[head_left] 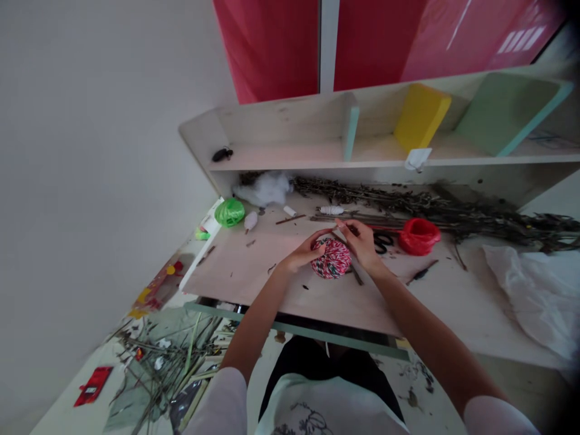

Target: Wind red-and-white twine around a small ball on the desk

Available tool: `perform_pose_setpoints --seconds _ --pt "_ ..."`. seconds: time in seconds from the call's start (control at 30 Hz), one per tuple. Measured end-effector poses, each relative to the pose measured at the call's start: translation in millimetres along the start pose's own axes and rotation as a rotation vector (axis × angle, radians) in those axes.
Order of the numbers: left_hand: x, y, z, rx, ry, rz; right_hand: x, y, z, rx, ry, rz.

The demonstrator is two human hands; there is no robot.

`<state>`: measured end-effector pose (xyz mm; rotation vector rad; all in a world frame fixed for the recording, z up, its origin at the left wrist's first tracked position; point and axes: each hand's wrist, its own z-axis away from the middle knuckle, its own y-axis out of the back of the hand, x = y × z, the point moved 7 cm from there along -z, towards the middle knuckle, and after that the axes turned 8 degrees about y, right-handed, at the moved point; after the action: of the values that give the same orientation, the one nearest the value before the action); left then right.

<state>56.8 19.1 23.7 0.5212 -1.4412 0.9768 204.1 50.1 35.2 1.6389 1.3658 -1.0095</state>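
A ball of red, white and dark green twine (333, 260) rests on the desk in front of me. My left hand (302, 254) is closed around its left side, thumb lying across the top. Just right of the ball, my right hand (359, 238) has its fingertips pinched near the tips of my left fingers. What the pinch holds is too small to make out. A thin brown stick (356, 277) pokes out from behind the ball. Black-handled scissors (384, 241) lie beside my right hand, partly covered by it.
Red twine roll (419, 236) sits to the right, green twine roll (229, 212) to the left. Dry twigs (408, 205) stretch along the back beside white stuffing (265, 188). A white spool (331, 210) lies behind my hands. Clear plastic (539, 296) covers the right side. More twigs (158, 368) litter the floor.
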Motion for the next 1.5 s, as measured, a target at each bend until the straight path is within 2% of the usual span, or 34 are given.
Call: perform_pose_setpoints --seconds 0.43,0.6,0.87,1.03,1.2,1.37,1.5 --pt "-1 -6.3 2 -0.026 0.064 -0.060 -4 3 -1 0.074 -0.002 0.019" --pt "-2 -2.2 0 -0.009 0.033 0.055 -3 0 1 0.032 0.007 0.005" --pt "-13 25.1 -9 0.176 0.117 0.428 12 -3 1 -0.003 -0.033 0.095" --pt "-6 46.8 -11 0.375 0.027 0.555 14 -9 3 -0.061 -0.022 0.086" --pt "-7 63.3 -6 0.533 0.011 0.652 7 -14 5 -0.098 -0.027 0.081" --pt "-8 73.2 -4 0.591 -0.039 0.668 4 -19 8 -0.168 -0.038 0.082" --pt "-5 72.8 -4 0.537 -0.070 0.799 2 -27 11 -0.262 -0.021 0.087"
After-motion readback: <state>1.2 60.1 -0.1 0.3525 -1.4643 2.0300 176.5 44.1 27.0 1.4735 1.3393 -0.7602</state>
